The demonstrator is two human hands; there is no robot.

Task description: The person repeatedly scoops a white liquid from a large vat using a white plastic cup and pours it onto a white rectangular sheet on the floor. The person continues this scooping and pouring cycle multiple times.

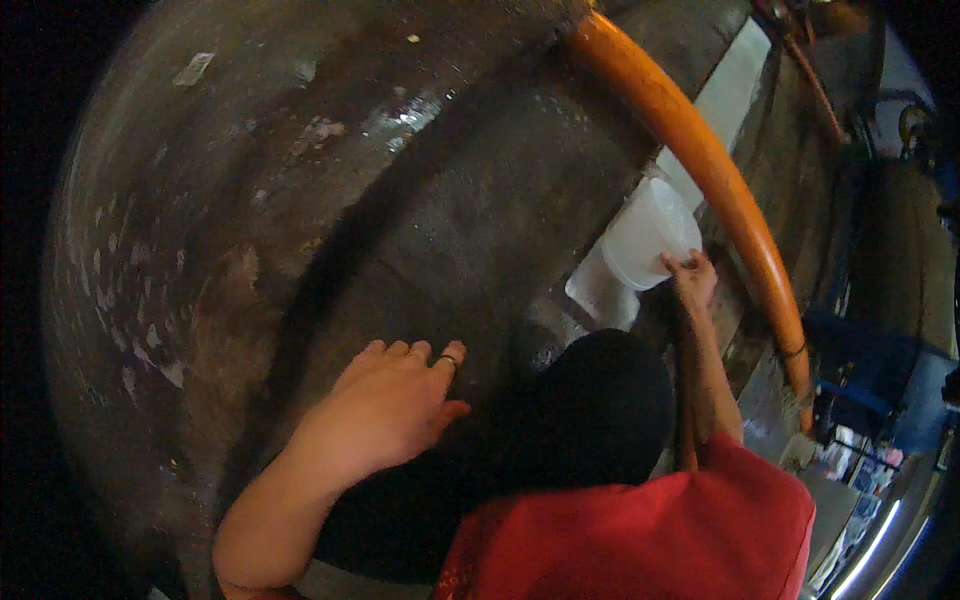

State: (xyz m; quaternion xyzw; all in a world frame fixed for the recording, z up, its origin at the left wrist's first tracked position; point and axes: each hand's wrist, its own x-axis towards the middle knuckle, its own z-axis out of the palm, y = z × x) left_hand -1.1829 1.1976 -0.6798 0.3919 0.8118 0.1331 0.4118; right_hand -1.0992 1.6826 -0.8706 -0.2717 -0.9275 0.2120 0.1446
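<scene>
My left hand (395,405) lies flat on the dark grey, wet-looking concrete surface (420,230). Its fingers (415,350) are stretched out side by side, holding nothing, with the thumb out to the right. One finger wears a thin dark ring (452,360). My right hand is nowhere in my view.

Just right of my thumb is the black-haired head (600,410) of another person in a red shirt (650,540), close enough that my hand has little room on that side. Up and to the left the concrete runs wide and bare, with pale blotches and a shiny wet patch.

That person's raised hand (692,275) grips the rim of a white, translucent plastic bucket (645,235), which is tilted. Its body is against a white strip (735,85) that runs up to the top edge. A thick, curved orange pipe (700,160) sweeps from the top down the right side and bounds the concrete there, passing just beside the bucket.

My forearm is cut off at the lower edge. I cannot tell whether the concrete is a floor or a wall, and the far left is in darkness. A small pale scrap (195,68) lies near the upper left. At the lower right are blue shapes (870,370) and some small colourful packages (850,450), too blurred to make out.
</scene>
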